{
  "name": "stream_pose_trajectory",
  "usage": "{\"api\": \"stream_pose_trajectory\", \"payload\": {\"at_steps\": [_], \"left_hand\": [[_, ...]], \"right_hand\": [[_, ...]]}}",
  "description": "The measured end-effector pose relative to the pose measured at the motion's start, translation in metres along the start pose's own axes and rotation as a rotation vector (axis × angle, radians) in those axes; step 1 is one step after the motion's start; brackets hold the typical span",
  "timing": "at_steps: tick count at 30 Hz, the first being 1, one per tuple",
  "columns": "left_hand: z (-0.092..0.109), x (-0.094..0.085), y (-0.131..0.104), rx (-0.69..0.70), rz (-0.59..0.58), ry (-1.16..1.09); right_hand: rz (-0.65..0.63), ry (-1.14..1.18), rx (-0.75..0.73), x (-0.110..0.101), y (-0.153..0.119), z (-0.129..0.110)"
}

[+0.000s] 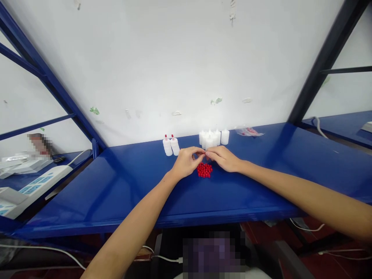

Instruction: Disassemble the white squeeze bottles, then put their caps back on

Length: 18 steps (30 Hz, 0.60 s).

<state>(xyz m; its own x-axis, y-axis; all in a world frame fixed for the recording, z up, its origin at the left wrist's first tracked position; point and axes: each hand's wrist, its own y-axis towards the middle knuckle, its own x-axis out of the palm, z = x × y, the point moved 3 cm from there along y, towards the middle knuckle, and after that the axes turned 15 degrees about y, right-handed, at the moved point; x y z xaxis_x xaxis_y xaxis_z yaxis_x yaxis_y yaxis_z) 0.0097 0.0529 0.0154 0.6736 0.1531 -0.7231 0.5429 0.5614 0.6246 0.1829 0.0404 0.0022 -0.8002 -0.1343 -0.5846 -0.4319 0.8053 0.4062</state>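
Note:
My left hand (188, 161) and my right hand (224, 158) meet at the fingertips above the blue table. Both are closed in a pinch, and what lies between the fingertips is too small to make out. Just below them is a tight cluster of small red caps (204, 170). Behind my hands stand several white bottles (224, 137) in a group, partly hidden by my fingers. To the left, white bottles with red tips (174, 146) stand side by side.
A clear plastic bag with red bits (249, 132) lies at the back right of the blue table (122, 186). On the far left, a white power strip (37, 186) rests on another surface. A white wall rises behind the table, between blue frame posts.

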Motion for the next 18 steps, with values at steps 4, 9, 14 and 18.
{"api": "stream_pose_trajectory", "payload": {"at_steps": [4,9,14,18], "left_hand": [[0.015,0.001,0.001,0.032,0.062,-0.039],[0.02,-0.003,0.0,0.033,0.059,-0.06],[0.024,-0.006,0.0,0.043,0.076,-0.067],[0.025,-0.003,-0.001,0.023,0.023,-0.104]], "right_hand": [[-0.015,0.02,-0.087,0.002,-0.001,-0.004],[0.011,0.015,-0.124,0.001,-0.002,-0.01],[0.007,-0.022,-0.098,0.0,-0.003,-0.013],[-0.025,0.056,-0.122,0.001,-0.004,-0.014]]}}
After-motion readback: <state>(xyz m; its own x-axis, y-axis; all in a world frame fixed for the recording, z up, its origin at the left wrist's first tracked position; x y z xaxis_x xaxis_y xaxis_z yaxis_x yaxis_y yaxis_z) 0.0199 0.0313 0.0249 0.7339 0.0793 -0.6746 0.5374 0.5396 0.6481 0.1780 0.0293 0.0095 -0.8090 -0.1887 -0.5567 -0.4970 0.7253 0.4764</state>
